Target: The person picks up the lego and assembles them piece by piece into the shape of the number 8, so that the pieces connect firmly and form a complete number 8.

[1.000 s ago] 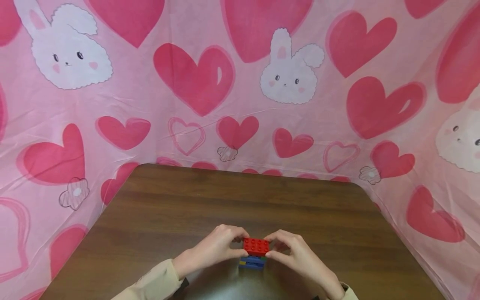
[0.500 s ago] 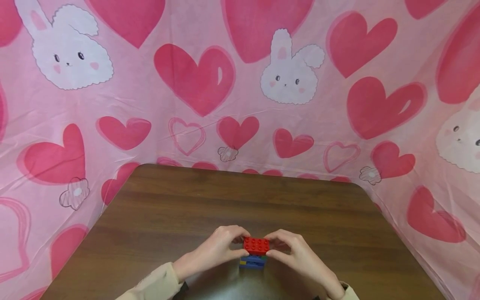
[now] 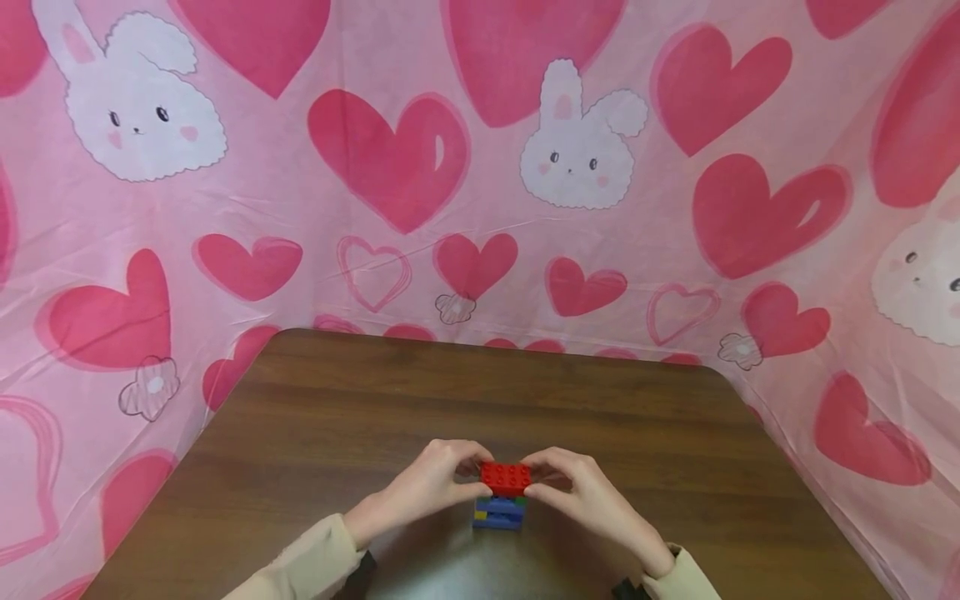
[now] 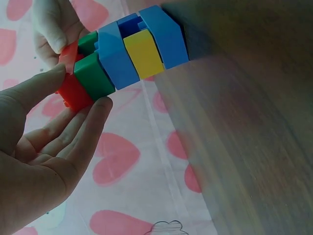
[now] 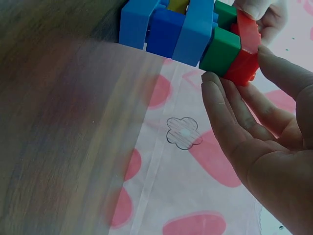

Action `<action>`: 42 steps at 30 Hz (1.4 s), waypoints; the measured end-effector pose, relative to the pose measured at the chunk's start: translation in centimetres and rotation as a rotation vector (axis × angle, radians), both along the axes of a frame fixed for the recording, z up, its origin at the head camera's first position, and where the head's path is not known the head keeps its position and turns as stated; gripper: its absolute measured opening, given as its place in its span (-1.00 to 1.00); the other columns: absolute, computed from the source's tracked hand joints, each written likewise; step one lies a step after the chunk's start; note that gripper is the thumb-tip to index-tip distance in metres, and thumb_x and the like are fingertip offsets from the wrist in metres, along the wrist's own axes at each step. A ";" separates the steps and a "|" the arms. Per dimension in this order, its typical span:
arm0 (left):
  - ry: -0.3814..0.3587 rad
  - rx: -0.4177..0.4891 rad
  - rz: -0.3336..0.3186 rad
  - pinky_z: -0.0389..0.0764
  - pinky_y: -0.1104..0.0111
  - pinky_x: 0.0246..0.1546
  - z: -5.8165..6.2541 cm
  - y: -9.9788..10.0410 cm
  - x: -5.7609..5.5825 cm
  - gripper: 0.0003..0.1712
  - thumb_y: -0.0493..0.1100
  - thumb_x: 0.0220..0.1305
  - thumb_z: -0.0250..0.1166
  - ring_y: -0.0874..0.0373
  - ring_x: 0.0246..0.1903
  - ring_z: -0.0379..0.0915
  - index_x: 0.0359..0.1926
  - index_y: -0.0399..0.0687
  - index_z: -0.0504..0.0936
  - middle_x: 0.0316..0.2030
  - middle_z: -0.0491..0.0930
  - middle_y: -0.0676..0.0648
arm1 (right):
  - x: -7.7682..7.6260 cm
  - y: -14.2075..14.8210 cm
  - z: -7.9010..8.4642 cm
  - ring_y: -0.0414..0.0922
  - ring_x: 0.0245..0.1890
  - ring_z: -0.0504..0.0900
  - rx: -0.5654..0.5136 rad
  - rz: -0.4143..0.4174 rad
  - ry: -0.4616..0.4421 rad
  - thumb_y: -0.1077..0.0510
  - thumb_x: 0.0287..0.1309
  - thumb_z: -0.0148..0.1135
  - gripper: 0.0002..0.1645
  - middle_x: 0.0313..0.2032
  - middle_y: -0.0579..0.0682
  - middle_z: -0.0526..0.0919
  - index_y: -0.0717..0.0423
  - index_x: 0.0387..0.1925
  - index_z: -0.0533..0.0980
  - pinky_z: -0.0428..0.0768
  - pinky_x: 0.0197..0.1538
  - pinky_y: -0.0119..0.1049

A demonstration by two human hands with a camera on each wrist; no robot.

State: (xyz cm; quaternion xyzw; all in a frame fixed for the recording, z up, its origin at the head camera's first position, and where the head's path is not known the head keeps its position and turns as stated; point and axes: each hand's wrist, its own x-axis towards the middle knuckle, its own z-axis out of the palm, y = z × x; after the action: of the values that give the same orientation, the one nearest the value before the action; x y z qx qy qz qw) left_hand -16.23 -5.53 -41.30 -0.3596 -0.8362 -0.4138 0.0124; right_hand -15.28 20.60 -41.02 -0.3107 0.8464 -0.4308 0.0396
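A red toy building brick (image 3: 506, 477) tops a stack of bricks near the table's front. My left hand (image 3: 429, 485) pinches its left end between thumb and fingers. At the opposite end my right hand (image 3: 585, 492) pinches it the same way. Under the red brick, the left wrist view has a green brick (image 4: 94, 77), then a long blue brick (image 4: 119, 61). Lower come a yellow brick (image 4: 143, 55) and the blue bottom brick (image 4: 167, 40). Between the long blue ones, the right wrist view has another blue brick (image 5: 165, 33). Whether the base touches the table I cannot tell.
The brown wooden table (image 3: 450, 392) stretches out around the stack. Behind it and at both sides hangs a pink cloth (image 3: 480, 192) printed with hearts and rabbits. Beige sleeves (image 3: 318, 558) cover both forearms.
Both hands and the whole brick stack have shifted slightly away and to the left in the last half second. Before that they stayed nearly still. Both holds on the red brick look the same.
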 end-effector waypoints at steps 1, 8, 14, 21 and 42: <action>-0.016 0.001 0.003 0.66 0.55 -0.24 0.0 0.0 -0.1 -0.68 -0.17 0.12 0.49 0.25 -0.30 0.69 -0.11 -0.17 0.67 -0.21 0.75 -0.08 | -0.2 0.0 0.0 -0.21 -0.15 0.74 0.001 0.001 -0.015 -0.02 0.27 0.28 -0.68 -0.09 0.00 0.72 -0.02 0.01 0.59 0.70 -0.09 -0.35; -0.064 0.006 0.022 0.66 0.55 -0.23 0.0 -0.2 -1.1 -0.69 -0.15 0.15 0.47 0.32 -0.33 0.65 -0.10 -0.16 0.68 -0.22 0.75 -0.09 | -1.4 -0.2 0.1 -0.21 -0.13 0.73 0.019 -0.019 -0.068 -0.04 0.27 0.27 -0.65 -0.03 -0.01 0.72 -0.04 0.05 0.59 0.67 -0.06 -0.41; -0.111 0.015 0.034 0.68 0.50 -0.22 -0.2 -0.5 -2.1 -0.68 -0.12 0.18 0.45 0.27 -0.32 0.66 -0.07 -0.15 0.68 -0.22 0.76 -0.10 | -2.4 -0.5 0.0 -0.18 -0.12 0.72 0.027 -0.043 -0.050 -0.03 0.27 0.28 -0.58 -0.01 0.01 0.73 0.03 0.10 0.59 0.68 -0.04 -0.38; -0.173 0.025 0.051 0.66 0.50 -0.22 -0.6 -1.0 -3.8 -0.69 -0.09 0.21 0.42 0.24 -0.29 0.67 -0.05 -0.11 0.70 -0.19 0.77 -0.07 | -3.6 -0.8 -0.3 -0.17 -0.08 0.72 0.024 -0.085 -0.061 -0.06 0.28 0.27 -0.54 0.03 0.01 0.73 0.02 0.15 0.58 0.69 -0.02 -0.37; -0.367 0.090 0.152 0.70 0.23 -0.15 -1.8 -1.1 -7.1 -0.59 -0.02 0.30 0.34 0.10 -0.28 0.59 0.06 -0.17 0.69 -0.11 0.76 -0.11 | -6.5 -1.6 -1.5 0.07 -0.06 0.74 -0.035 -0.138 -0.295 -0.03 0.34 0.21 -0.42 0.07 0.24 0.66 0.25 0.24 0.48 0.68 0.03 -0.03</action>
State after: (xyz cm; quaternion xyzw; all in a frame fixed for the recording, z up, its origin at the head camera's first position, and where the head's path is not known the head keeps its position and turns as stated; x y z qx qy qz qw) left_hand -23.29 -6.65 -43.08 -0.2131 -0.8300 -0.5070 -0.0929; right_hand -21.82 18.99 -42.52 -0.1856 0.8431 -0.4881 0.1285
